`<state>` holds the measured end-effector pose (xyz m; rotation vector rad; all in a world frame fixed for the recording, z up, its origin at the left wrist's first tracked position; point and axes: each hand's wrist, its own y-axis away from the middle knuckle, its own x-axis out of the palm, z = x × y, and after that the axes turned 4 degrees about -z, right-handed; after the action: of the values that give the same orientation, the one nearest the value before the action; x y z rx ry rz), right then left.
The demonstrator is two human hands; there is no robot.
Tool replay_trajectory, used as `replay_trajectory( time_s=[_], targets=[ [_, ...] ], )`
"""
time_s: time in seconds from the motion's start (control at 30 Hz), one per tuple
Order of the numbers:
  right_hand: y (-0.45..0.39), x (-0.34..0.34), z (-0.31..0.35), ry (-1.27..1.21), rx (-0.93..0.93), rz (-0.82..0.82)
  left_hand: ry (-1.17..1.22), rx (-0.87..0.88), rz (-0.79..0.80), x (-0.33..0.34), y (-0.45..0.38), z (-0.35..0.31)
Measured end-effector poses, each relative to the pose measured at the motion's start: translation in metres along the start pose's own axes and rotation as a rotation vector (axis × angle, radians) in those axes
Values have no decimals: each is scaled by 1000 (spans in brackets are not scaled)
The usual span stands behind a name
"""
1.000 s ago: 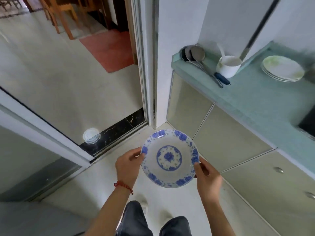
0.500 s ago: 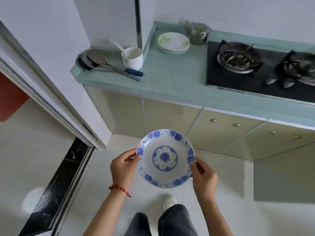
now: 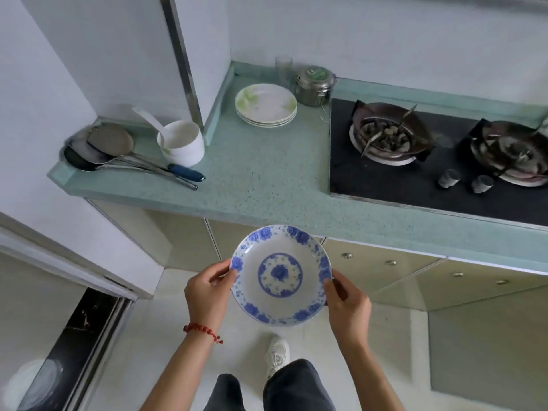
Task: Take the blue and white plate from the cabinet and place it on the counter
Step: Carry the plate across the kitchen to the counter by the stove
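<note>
The blue and white plate (image 3: pixel 280 274) is held level in front of me, below the front edge of the counter (image 3: pixel 267 179). It is white with blue flowers round the rim and a blue ring in the middle. My left hand (image 3: pixel 207 287) grips its left rim, thumb on top. My right hand (image 3: pixel 345 298) grips its right rim the same way. The plate's far edge overlaps the counter's front lip in view. The green speckled counter runs across the frame above the cream cabinet doors (image 3: pixel 382 268).
On the counter stand a stack of white plates (image 3: pixel 266 104), a white ladle cup (image 3: pixel 182 143), metal skimmers (image 3: pixel 109 143), a steel tin (image 3: pixel 315 84) and a glass (image 3: pixel 283 66). A black gas hob (image 3: pixel 415 161) fills the right side. A sliding door track (image 3: pixel 83 324) lies at lower left.
The view has swung from the doorway to face the counter and come closer to it. The plate stays held in both hands, now near the counter's front edge.
</note>
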<state>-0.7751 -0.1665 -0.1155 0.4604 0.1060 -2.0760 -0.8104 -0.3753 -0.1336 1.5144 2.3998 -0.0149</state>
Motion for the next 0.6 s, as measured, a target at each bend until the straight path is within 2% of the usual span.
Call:
replay_trajectory(
  time_s=[0.13, 0.33, 0.6],
  targets=[
    [-53, 10, 16, 34, -43, 53, 42, -4, -51, 27, -31, -17],
    [-96, 38, 19, 37, -13, 81, 31, -22, -66, 44, -73, -24],
    [-149, 87, 34, 34, 27, 17, -17, -1, 60, 69, -161, -40]
  ],
)
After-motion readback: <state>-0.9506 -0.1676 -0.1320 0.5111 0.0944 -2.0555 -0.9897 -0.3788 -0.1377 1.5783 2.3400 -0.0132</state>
